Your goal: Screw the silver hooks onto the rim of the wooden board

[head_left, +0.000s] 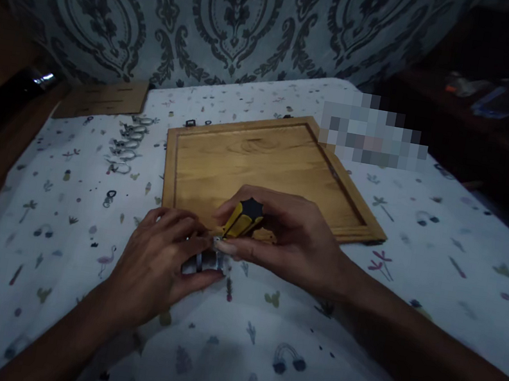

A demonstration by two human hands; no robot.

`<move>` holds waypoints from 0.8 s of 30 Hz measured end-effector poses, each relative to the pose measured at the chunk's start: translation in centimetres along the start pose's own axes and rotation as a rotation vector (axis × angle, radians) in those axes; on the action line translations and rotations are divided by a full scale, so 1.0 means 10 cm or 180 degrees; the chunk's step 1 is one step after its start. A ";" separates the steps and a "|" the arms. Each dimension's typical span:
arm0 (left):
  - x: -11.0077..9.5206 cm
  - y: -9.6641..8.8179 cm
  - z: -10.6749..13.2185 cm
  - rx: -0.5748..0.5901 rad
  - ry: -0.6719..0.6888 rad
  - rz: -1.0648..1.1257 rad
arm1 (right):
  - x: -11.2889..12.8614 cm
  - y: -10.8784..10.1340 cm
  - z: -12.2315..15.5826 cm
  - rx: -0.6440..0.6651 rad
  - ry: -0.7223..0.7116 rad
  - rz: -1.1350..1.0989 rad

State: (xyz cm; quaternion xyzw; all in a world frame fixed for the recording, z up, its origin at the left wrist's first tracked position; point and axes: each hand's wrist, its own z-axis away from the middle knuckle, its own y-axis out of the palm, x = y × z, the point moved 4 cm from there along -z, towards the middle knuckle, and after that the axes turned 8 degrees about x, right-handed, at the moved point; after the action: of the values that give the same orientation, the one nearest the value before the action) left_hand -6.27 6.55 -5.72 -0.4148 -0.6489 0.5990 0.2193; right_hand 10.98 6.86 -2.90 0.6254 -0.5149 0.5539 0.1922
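My right hand [295, 239] is wrapped around the yellow and black handle of a screwdriver [244, 218], which leans with its butt end up toward me. Below the handle, the screwdriver's tip is hidden by my fingers. My left hand [165, 257] grips a small shiny metal hose clamp [200, 261] between thumb and fingers, and its band shows only in part. Both hands meet at the clamp, just in front of the near edge of a framed wooden panel [248, 170] lying flat on the table.
A row of several similar metal clamps [126, 146] lies left of the panel. Behind them is a flat piece of cardboard [103, 100]. A patterned cloth [306, 349] covers the table [454, 308]. A blurred-out patch [374, 132] sits at the back right.
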 end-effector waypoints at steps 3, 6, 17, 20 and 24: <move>0.00 0.00 0.00 -0.0010 0.0002 0.0012 | 0.02 0.00 -0.01 0.0161 -0.0090 -0.0025; -0.01 0.00 0.00 0.0005 -0.0018 0.0004 | 0.01 -0.01 0.00 0.0133 -0.0024 0.0124; 0.00 0.01 0.00 0.0012 -0.0022 -0.0060 | 0.00 -0.02 0.01 -0.0025 0.0174 -0.0201; 0.00 0.01 0.00 -0.0011 -0.0018 -0.0044 | 0.03 -0.07 0.02 -0.0425 0.0138 -0.0238; 0.02 0.02 0.02 0.0035 -0.0050 0.0029 | 0.01 -0.12 0.02 -0.0591 -0.0100 0.0419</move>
State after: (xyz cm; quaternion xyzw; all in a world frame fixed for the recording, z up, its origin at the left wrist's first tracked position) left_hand -6.47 6.59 -5.98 -0.4118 -0.6454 0.6068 0.2137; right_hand 12.07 7.12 -2.51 0.5783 -0.6069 0.5054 0.2043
